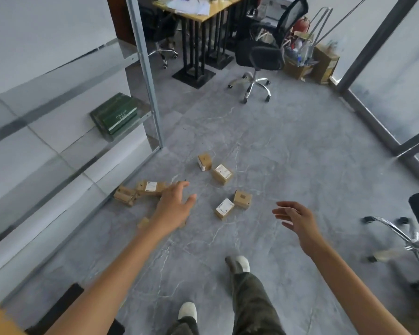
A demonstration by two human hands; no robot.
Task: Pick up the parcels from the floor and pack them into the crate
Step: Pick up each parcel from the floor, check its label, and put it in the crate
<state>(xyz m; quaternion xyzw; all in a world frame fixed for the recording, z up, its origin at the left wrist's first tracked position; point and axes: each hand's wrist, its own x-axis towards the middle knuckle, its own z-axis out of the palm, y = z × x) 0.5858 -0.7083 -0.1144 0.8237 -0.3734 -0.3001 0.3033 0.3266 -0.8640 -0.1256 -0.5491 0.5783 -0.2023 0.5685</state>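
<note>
Left hand (174,206): your fingers are spread, released and grasping nothing, above the floor (288,141), just right of the parcel cluster (140,191) beside the glass partition (58,131). Right hand (298,220): also released, fingers loose. The near parcel pair (224,208) lies between your hands; the far parcel pair (222,174) lies beyond.

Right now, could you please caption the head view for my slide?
Left hand and right hand reach, open, toward cardboard parcels scattered on the grey floor.
</note>
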